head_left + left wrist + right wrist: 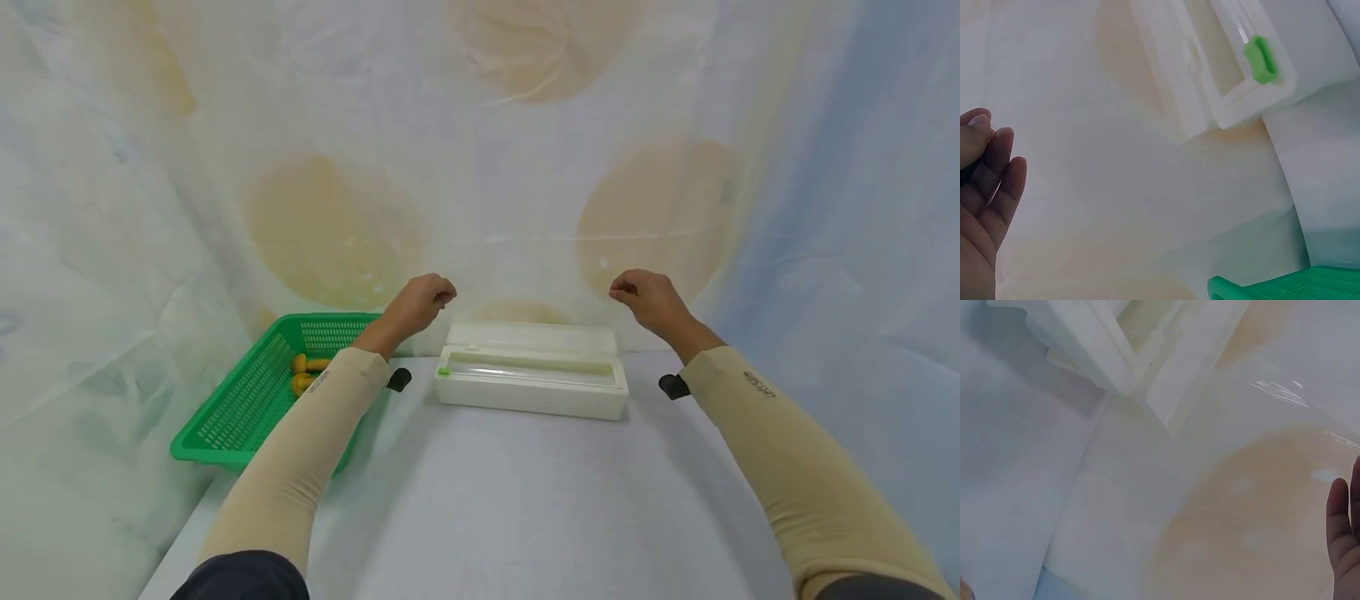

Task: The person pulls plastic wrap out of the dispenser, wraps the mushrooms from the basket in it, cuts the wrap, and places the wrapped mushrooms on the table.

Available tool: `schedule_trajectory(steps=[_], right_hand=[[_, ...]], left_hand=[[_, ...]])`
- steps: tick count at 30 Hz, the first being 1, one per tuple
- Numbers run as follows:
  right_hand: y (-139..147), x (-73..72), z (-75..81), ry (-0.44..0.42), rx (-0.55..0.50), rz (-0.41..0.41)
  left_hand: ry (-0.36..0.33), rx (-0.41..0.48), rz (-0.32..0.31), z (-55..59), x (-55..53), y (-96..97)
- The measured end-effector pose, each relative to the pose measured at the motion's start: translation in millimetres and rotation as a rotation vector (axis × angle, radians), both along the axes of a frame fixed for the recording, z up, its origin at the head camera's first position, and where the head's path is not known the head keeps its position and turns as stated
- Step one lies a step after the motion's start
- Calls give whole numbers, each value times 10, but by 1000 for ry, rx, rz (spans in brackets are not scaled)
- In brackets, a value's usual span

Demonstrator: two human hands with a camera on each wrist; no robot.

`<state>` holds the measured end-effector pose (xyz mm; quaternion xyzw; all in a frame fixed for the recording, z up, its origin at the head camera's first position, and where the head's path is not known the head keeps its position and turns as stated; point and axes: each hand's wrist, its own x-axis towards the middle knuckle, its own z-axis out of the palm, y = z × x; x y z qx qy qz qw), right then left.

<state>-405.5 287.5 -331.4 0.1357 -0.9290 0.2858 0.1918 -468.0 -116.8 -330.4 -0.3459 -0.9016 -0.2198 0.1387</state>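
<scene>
Both hands are raised above and behind a white cling film dispenser (pixel 532 402), wide apart. My left hand (pixel 416 307) has thumb and index finger pinched together at the dispenser's left. To its right, my right hand (pixel 654 304) makes a similar pinch. Clear cling film (pixel 1280 394) shows as glints near the right hand in the right wrist view; it appears to be held between both hands, though its edges are hard to see. The dispenser's lid (pixel 532 337) stands open, with a clear roll inside. A green slider (pixel 1261 60) sits at its left end.
A green plastic basket (pixel 225 457) stands on the left of the white table (pixel 555 500), partly behind the left sleeve. Several yellow-orange fruits or vegetables (pixel 302 383) lie in it. A pale sheet with tan circles (pixel 517 183) hangs behind the table.
</scene>
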Motion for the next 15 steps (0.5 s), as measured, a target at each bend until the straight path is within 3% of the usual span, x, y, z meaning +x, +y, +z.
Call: schedule_trajectory(steps=[15], right_hand=[[-60, -70, 201, 59, 15, -39]], left_hand=[[6, 29, 1, 132, -10, -28]])
